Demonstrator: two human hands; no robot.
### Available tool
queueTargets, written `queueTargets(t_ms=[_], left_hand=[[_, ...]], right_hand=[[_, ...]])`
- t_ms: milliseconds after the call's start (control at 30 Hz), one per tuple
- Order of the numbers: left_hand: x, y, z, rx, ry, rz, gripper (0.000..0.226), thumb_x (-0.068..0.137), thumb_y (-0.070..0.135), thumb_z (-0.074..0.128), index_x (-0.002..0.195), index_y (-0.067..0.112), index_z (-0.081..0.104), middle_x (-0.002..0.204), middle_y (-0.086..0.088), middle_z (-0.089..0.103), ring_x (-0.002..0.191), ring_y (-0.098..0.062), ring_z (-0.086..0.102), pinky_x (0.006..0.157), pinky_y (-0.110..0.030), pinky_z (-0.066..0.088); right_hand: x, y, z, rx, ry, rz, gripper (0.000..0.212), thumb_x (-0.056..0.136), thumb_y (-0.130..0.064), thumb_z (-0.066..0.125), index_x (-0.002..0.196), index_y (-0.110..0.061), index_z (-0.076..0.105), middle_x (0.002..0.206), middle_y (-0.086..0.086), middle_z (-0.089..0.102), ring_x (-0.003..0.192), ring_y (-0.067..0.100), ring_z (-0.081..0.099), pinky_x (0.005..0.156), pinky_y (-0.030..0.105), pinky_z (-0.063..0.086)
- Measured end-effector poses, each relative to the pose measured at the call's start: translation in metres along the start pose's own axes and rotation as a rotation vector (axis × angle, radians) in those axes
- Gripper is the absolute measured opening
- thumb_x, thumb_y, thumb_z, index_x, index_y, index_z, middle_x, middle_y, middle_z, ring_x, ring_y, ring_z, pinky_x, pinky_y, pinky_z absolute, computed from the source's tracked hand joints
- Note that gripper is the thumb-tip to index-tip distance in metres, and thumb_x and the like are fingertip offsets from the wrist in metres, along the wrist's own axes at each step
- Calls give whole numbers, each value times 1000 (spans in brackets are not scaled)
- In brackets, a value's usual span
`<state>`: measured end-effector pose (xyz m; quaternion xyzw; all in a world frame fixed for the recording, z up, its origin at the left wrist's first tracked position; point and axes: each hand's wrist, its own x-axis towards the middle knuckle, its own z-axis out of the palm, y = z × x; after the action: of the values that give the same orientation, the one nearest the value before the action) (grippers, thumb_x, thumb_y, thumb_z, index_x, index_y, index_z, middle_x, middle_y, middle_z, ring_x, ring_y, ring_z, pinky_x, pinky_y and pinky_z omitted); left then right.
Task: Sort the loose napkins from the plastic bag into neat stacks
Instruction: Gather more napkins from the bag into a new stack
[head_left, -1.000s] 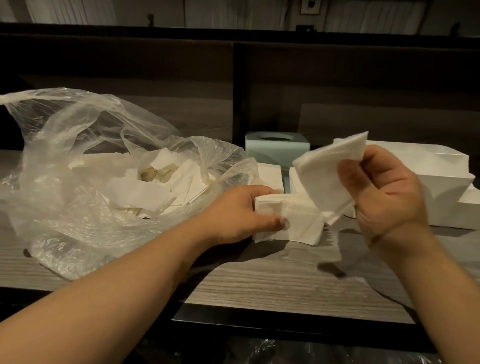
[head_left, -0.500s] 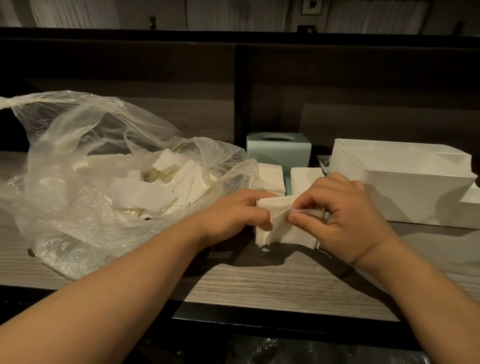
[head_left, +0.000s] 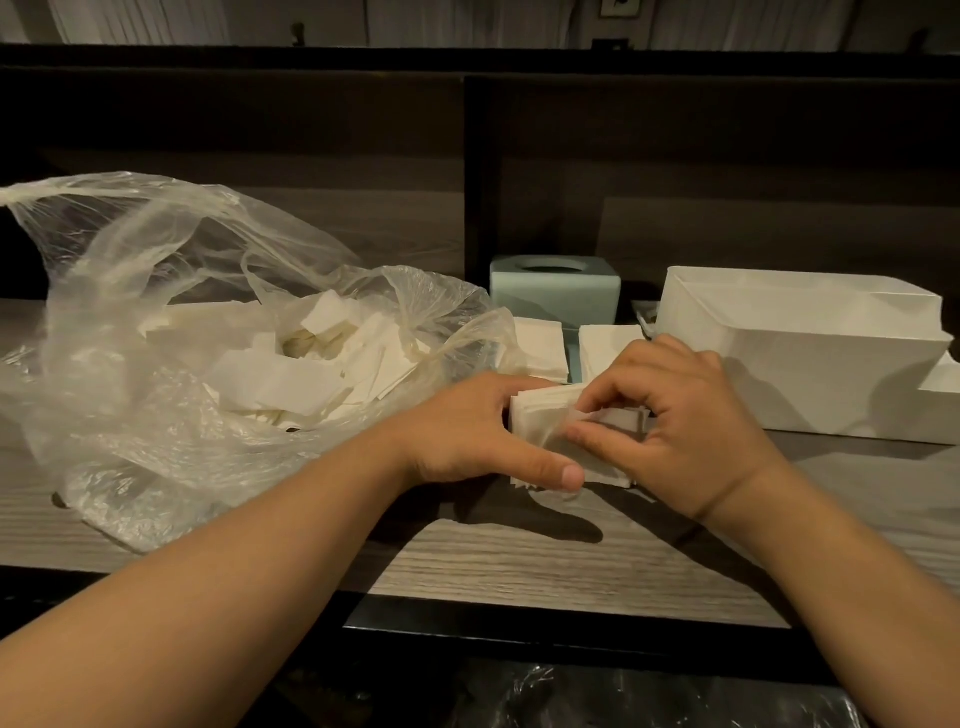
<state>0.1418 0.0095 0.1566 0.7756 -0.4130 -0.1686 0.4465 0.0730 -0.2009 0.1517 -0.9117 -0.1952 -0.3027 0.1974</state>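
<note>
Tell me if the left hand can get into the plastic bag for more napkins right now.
Probably yes: the plastic bag gapes open just beside the left hand, nothing between, though that hand currently grips the napkin stack.

My hands (head_left: 582, 431) cover most of the napkin stack (head_left: 540, 415), so I cannot count its sheets. The plastic bag (head_left: 130, 322) blurs the loose napkins (head_left: 291, 379) inside. The white box (head_left: 810, 353) runs off the right edge.

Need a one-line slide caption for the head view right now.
Both hands, left and right, grip a napkin stack on the table beside the plastic bag.
</note>
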Motion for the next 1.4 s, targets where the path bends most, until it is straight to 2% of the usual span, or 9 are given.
queueTargets(t_ms=[267,433,600,700,800,867,1067,1200,1400], left_hand=[[3,-8,1,-1,156,-42,25,91,20,79,115,19,74,99,-4,76,92,-23,71,87,-45,56],[2,-7,1,-56,134,-49,40,82,30,85,120,23,74,105,-2,77,98,-22,73,88,-44,59],[1,-6,3,-75,162,-56,34,85,25,83,117,21,76,104,-2,78,96,-19,73,88,-36,59],[1,-5,1,-62,217,-62,28,85,23,83,113,24,78,98,1,79,89,-13,74,79,-26,59],[-1,-3,0,-97,219,-80,35,82,23,85,116,27,76,101,5,79,90,-10,74,77,-21,57],[-1,-4,0,-87,217,-75,38,81,24,86,118,26,75,103,7,78,92,-11,74,78,-21,56],[0,-3,2,-74,246,-75,37,83,25,85,118,24,75,100,8,79,90,-7,73,78,-19,54],[2,-3,5,-124,272,-73,30,84,20,83,113,20,76,94,4,80,82,-7,74,70,-15,52],[0,-3,2,-117,225,-75,30,82,21,84,111,22,78,98,-1,79,88,-14,74,76,-23,58]], right_hand=[[0,-3,-3,73,70,125,47,75,-67,64,115,-46,52,110,-14,43,106,7,38,94,38,42],[-1,-3,-9,112,-221,308,87,71,-62,77,146,-44,35,130,-17,37,125,11,38,111,45,42],[-1,0,-8,260,-251,359,44,85,-41,77,123,-41,55,110,-22,59,100,8,61,83,25,58],[-3,1,-9,306,-188,452,42,86,-38,77,121,-38,53,104,-20,57,91,7,60,73,20,56],[-4,5,-9,162,-112,505,33,84,-49,75,96,-29,51,87,-9,58,77,10,56,66,30,52],[-4,8,-9,41,-160,505,36,85,-58,69,88,-27,51,78,-7,60,70,13,55,66,39,54],[-5,6,-8,-6,-334,410,28,93,-53,61,113,-34,59,77,-18,53,71,2,52,65,24,43],[-5,9,-7,92,-244,455,18,93,-47,64,95,-33,54,72,-6,62,67,8,58,66,33,53],[-4,1,-10,363,37,425,6,101,-30,58,104,-36,58,93,-12,64,87,4,60,73,22,54]])
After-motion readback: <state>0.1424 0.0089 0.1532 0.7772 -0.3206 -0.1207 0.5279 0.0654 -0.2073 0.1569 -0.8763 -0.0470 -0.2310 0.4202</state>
